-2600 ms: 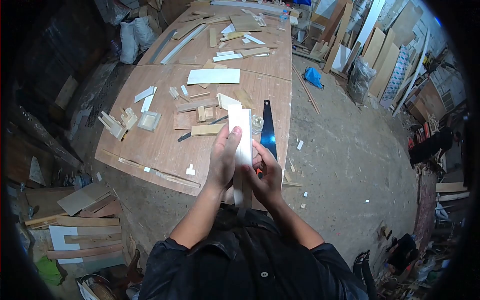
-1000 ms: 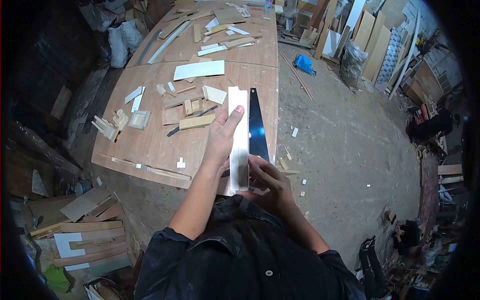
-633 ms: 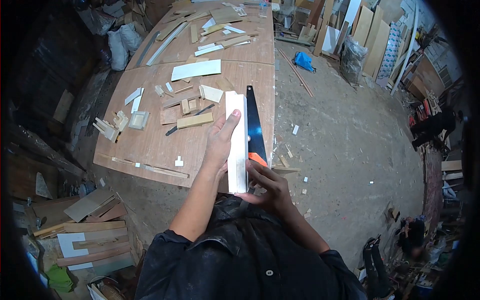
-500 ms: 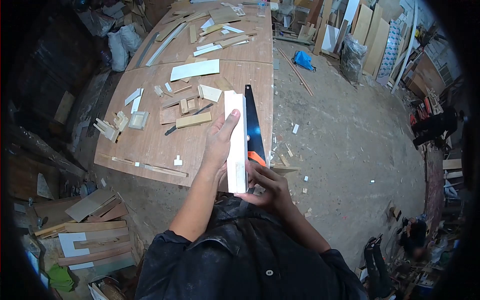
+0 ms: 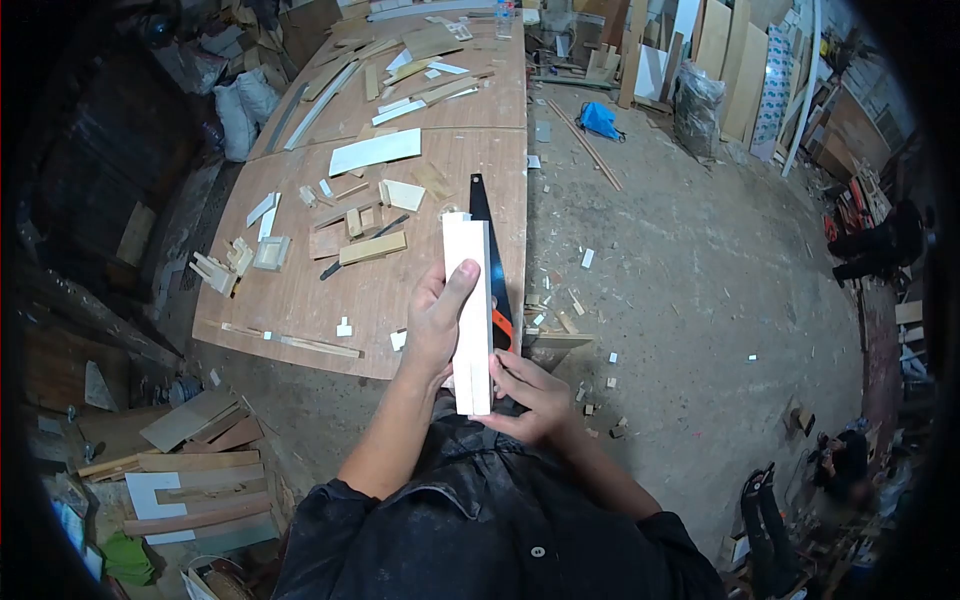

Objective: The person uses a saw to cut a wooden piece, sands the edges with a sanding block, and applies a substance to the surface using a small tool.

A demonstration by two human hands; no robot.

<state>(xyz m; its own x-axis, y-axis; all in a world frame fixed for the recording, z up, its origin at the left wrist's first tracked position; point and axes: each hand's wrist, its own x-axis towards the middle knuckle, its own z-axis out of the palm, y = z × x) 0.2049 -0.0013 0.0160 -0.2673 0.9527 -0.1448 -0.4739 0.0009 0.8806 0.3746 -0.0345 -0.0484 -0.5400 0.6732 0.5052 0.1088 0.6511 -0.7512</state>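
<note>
A long white wooden board (image 5: 470, 330) is held upright in front of my body, its top end reaching over the table. Around its left side my left hand (image 5: 437, 318) is closed, the thumb pressed flat on the face. My right hand (image 5: 535, 402) grips the lower right edge near the bottom end, fingers bent. Behind the board a hand saw (image 5: 484, 205) with a dark blade and orange handle lies on the table; part of it is hidden.
The wooden table (image 5: 300, 320) carries wood offcuts, a white board (image 5: 376, 152), a wooden block (image 5: 373, 248) and a small open box (image 5: 271, 253). Scraps litter the concrete floor (image 5: 680, 270). A blue bag (image 5: 601, 121) lies at right. Other people are at the right edge.
The board and both hands sit slightly lower in view. The table and saw have shifted a little left as the view moved. Both hands keep their hold.
</note>
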